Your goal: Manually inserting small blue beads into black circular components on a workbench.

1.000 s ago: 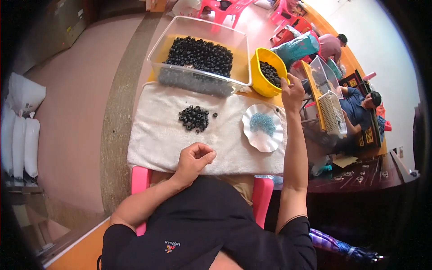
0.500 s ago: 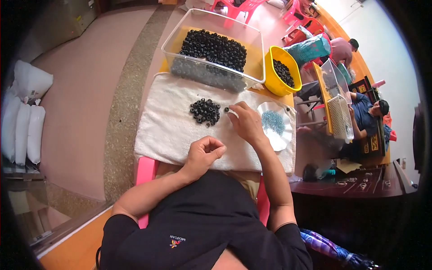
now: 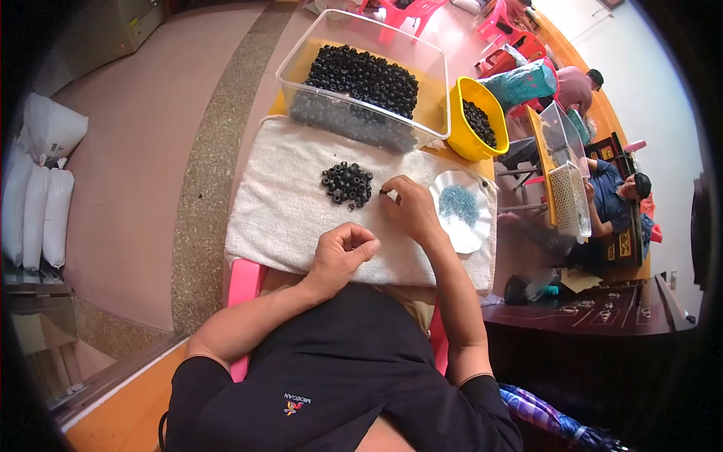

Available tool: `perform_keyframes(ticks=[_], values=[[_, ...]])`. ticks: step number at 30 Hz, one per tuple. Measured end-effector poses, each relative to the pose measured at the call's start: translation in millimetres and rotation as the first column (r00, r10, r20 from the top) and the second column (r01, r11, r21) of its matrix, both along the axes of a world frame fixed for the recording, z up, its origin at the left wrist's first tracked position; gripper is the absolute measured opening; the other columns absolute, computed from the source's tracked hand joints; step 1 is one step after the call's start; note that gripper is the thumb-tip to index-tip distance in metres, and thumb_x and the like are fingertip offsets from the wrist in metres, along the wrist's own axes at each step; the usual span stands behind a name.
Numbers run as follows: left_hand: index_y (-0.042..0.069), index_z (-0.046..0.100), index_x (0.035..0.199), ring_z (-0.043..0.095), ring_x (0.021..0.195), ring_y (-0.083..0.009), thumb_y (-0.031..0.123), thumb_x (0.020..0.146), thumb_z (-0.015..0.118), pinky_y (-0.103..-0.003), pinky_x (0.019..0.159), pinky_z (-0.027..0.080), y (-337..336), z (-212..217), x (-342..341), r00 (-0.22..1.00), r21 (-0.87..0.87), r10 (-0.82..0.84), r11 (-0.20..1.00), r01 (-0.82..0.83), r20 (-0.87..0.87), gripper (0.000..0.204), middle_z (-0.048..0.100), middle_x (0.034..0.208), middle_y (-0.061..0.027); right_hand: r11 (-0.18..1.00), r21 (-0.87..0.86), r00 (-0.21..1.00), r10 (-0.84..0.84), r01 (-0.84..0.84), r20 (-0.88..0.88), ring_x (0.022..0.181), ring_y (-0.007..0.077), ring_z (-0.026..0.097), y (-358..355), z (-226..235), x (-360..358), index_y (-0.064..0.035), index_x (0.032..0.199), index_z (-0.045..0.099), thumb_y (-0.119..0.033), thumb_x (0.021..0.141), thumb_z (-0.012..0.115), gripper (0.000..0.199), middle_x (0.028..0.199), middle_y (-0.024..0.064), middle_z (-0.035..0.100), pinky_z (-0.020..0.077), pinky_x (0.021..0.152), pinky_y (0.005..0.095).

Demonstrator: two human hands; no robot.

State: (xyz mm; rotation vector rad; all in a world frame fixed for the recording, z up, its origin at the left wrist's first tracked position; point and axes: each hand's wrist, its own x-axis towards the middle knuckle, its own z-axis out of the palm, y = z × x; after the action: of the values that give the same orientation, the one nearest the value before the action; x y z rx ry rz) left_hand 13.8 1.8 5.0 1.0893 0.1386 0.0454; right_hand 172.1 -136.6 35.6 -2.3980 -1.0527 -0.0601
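Note:
A small heap of black ring-shaped pieces [image 3: 346, 184] lies on a white towel [image 3: 263, 196] in front of me. Just right of that heap, my right hand [image 3: 413, 209] pinches one black ring-shaped piece [image 3: 388, 194] between thumb and index finger, close above the cloth. My left hand [image 3: 340, 255] hovers nearer to my body, thumb and index finger pressed together; whatever they hold, if anything, is too small to make out. Beside my right hand, a white fluted dish [image 3: 471, 239] carries a pile of tiny clear-bluish bits [image 3: 458, 206].
Behind the towel stand a clear plastic bin [image 3: 361, 135] of black pieces and a yellow tub [image 3: 468, 143] with more. One loose black piece [image 3: 485, 184] sits near the towel's right edge. Another person [image 3: 614, 192] works at the right beside a white perforated basket [image 3: 570, 200].
My right thumb and index finger have closed on the black piece that was at their tips, drawing it slightly toward me. My left hand keeps its pinch. The whole view has shifted slightly.

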Motion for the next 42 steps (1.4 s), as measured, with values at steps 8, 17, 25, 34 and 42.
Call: perform_keyframes(ticks=[8, 17, 25, 34, 42], values=[[0.003, 0.060, 0.105, 0.062, 0.078, -0.0096, 0.012, 0.095, 0.065, -0.026, 0.074, 0.053, 3, 6, 1, 0.997, -0.180, 0.045, 0.982, -0.055, -0.063, 0.015, 0.063, 0.089, -0.0030, 0.895, 0.445, 0.851, 0.235, -0.002, -0.469, 0.073, 0.0051, 0.056, -16, 16, -61, -0.0016, 0.102, 0.067, 0.000, 0.085, 0.072, 0.018, 0.091, 0.0019, 0.064, 0.0440, 0.062, 0.0199], [0.005, 0.059, 0.107, 0.064, 0.087, -0.0120, 0.012, 0.096, 0.063, -0.029, 0.081, 0.055, 6, 5, -2, 0.987, -0.388, -0.137, 0.917, 0.094, -0.086, 0.013, 0.064, 0.096, -0.0034, 0.843, 0.538, 0.784, 0.321, 0.019, -0.531, 0.087, 0.0105, 0.060, -24, 13, -79, 0.0012, 0.101, 0.067, 0.000, 0.086, 0.073, 0.017, 0.098, 0.0061, 0.063, 0.0484, 0.071, 0.0236], [0.006, 0.059, 0.106, 0.064, 0.090, -0.0120, 0.011, 0.095, 0.064, -0.030, 0.082, 0.055, 6, 6, -2, 0.982, -0.419, -0.162, 0.902, 0.105, -0.102, 0.012, 0.064, 0.098, -0.0033, 0.836, 0.548, 0.797, 0.323, 0.013, -0.511, 0.081, 0.0092, 0.056, -25, 9, -81, 0.0000, 0.096, 0.065, -0.002, 0.083, 0.076, 0.018, 0.095, 0.0046, 0.060, 0.0463, 0.068, 0.0225], [0.003, 0.056, 0.108, 0.064, 0.089, -0.0145, 0.006, 0.092, 0.066, -0.029, 0.081, 0.055, 9, 7, 0, 0.974, -0.398, -0.214, 0.902, 0.168, -0.073, 0.020, 0.064, 0.099, -0.0061, 0.857, 0.512, 0.839, 0.320, -0.058, -0.441, 0.080, 0.0118, 0.058, -22, 20, -86, -0.0014, 0.100, 0.064, -0.004, 0.077, 0.081, 0.028, 0.093, 0.0047, 0.061, 0.0482, 0.068, 0.0260], [0.000, 0.053, 0.109, 0.066, 0.103, -0.0193, -0.001, 0.090, 0.065, -0.032, 0.090, 0.056, 6, 9, -1, 0.967, -0.342, -0.249, 0.914, 0.219, -0.046, 0.023, 0.067, 0.107, -0.0128, 0.866, 0.473, 0.919, 0.309, -0.166, -0.243, 0.080, 0.0185, 0.065, -21, 26, -93, -0.0019, 0.110, 0.066, -0.001, 0.072, 0.082, 0.041, 0.093, 0.0103, 0.067, 0.0516, 0.071, 0.0297]])
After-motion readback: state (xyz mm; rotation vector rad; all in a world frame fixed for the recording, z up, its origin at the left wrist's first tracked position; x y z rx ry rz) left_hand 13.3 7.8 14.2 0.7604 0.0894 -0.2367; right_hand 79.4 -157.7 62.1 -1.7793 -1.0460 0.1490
